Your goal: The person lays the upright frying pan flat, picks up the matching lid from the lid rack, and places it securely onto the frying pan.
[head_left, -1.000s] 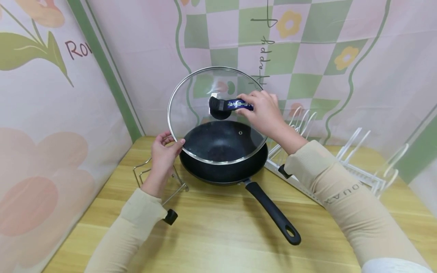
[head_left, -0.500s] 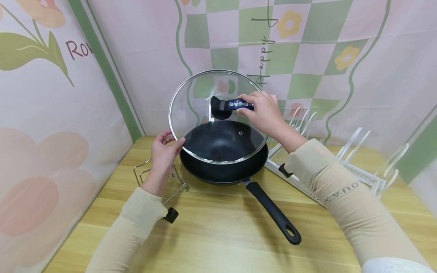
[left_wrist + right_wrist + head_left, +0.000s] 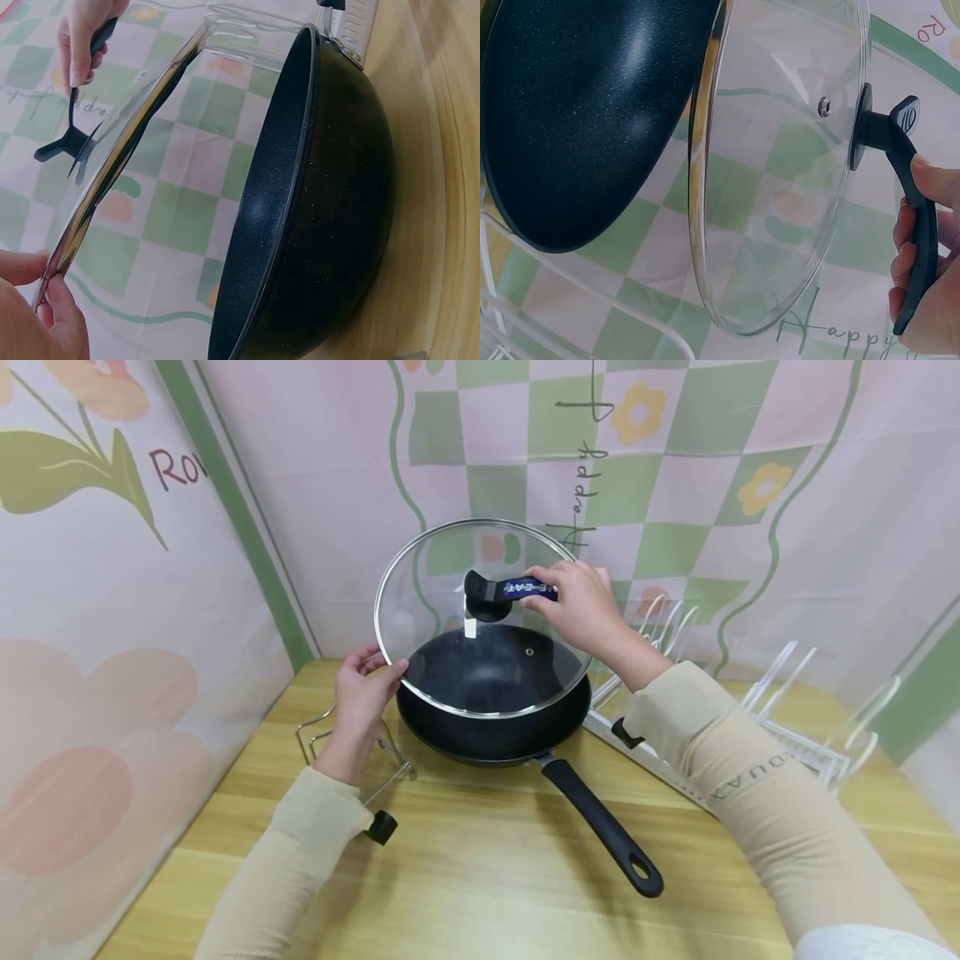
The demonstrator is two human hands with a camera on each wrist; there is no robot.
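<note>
A round glass lid (image 3: 431, 568) with a metal rim is held tilted over a black wok (image 3: 491, 742) in the head view. My left hand (image 3: 362, 693) pinches the lid's rim at its left side, thumb on the near face; the left wrist view shows the same rim (image 3: 135, 127) standing apart from the wok. With fingers and thumb, my right hand (image 3: 585, 610) grips the lid's black arched handle (image 3: 928, 232), which carries a blue label. The wok sits on the table, its long black handle (image 3: 600, 827) pointing toward the near right.
Left of the wok, partly behind my left wrist, stands a metal wire rack (image 3: 387, 784). A white dish rack (image 3: 652, 774) with upright loops stands at the right, partly under my right forearm. Patterned cloth walls (image 3: 315, 527) rise behind the wooden table (image 3: 465, 860).
The lid has tilted slightly, its top edge coming lower in the head view. Both hands keep their holds on it, and the wok stays in place.
</note>
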